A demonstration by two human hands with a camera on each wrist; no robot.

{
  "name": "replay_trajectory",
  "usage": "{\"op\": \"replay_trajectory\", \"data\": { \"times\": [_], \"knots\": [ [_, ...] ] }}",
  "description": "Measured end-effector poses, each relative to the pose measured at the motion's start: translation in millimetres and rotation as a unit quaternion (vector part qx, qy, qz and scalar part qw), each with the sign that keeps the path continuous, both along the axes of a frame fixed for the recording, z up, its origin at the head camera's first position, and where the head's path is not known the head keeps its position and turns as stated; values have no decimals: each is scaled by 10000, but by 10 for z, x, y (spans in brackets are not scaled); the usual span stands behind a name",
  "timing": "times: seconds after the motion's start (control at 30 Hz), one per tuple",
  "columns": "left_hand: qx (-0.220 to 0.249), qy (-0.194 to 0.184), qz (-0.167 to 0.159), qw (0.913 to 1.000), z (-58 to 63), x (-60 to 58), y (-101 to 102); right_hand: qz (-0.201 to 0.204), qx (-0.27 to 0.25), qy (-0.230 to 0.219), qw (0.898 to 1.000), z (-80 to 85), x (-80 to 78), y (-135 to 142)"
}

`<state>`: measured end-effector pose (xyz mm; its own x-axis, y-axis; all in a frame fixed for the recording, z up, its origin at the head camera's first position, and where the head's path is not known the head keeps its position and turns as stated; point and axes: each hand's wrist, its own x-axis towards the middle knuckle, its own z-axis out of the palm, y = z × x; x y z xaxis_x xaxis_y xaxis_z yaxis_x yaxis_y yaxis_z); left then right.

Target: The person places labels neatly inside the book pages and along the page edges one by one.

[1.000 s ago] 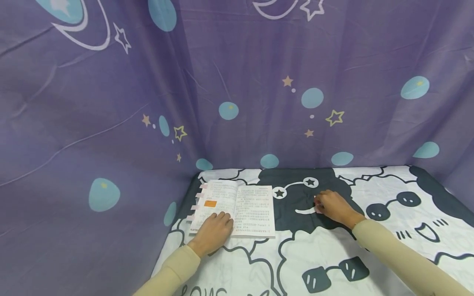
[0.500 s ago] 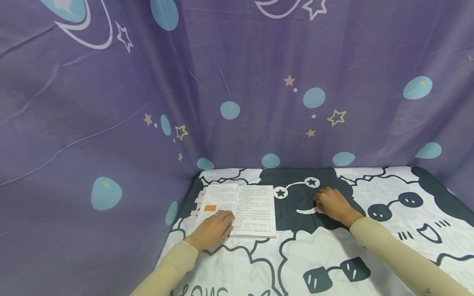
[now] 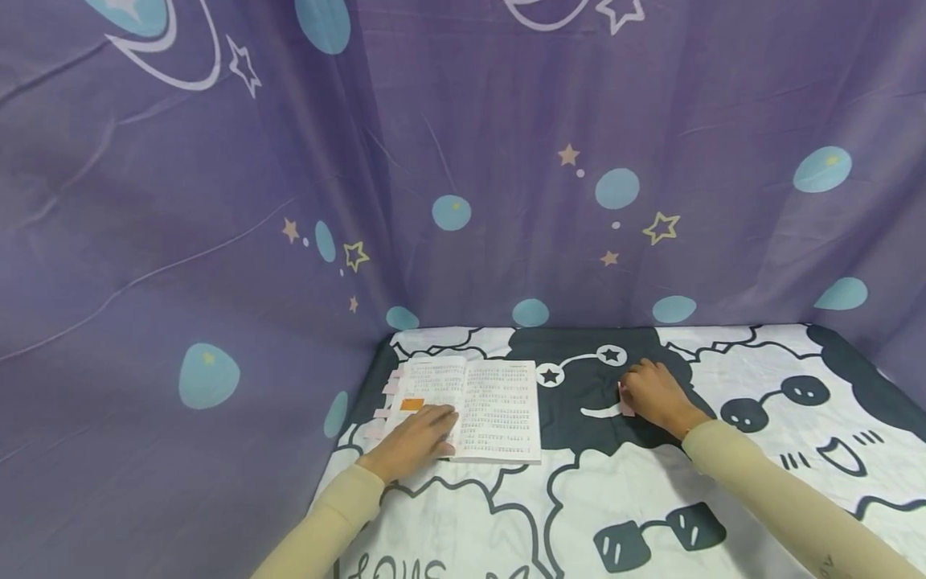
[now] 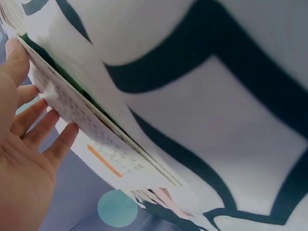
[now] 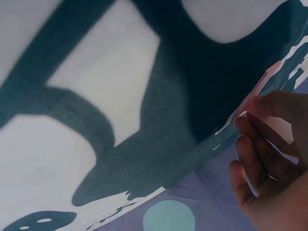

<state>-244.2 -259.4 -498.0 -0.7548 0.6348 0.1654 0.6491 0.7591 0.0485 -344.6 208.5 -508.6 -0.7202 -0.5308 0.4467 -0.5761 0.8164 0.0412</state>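
Observation:
An open book [image 3: 501, 410] with printed pages lies on the patterned cloth, left of centre. My left hand [image 3: 411, 442] rests on its lower left page, fingers loosely extended. In the left wrist view, the thumb [image 4: 18, 55] lies at the book's near edge, while the other fingertips touch the print. An orange sticky note [image 3: 412, 404] sits on the left page, just above that hand. To the right of the book, my right hand [image 3: 657, 396] pinches a pink sticky note [image 5: 249, 102] between thumb and index finger, close over the dark part of the cloth.
Pink page tabs [image 3: 391, 388] stick out from the book's left edge. The black-and-white cartoon cloth [image 3: 463, 523] covers the surface. A purple curtain [image 3: 506, 161] with moons and stars hangs behind and at the left.
My left hand has shifted slightly left and turned more sideways on the page, and the left page lies flatter. My right hand stays nearly in place, still pinching the pink sticky note.

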Motion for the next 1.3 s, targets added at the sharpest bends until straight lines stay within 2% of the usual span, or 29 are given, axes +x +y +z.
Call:
{"op": "replay_trajectory", "data": {
  "times": [0.27,0.53,0.8,1.03,1.3],
  "knots": [
    [195,-195,63,9996,-13,3,-35,-120,47,138,9998,-4,-15,-43],
    [307,-501,306,9978,-14,2,-30,-122,53,53,9999,25,-6,-112],
    [250,-460,415,9978,-18,-9,-24,-261,306,374,9985,17,-27,-152],
    [206,-632,635,9958,-37,-5,-23,-295,300,362,9985,-9,-51,-133],
    [355,-516,525,9967,-56,-10,-28,-340,121,365,9987,-30,-69,-122]
  ]
}}
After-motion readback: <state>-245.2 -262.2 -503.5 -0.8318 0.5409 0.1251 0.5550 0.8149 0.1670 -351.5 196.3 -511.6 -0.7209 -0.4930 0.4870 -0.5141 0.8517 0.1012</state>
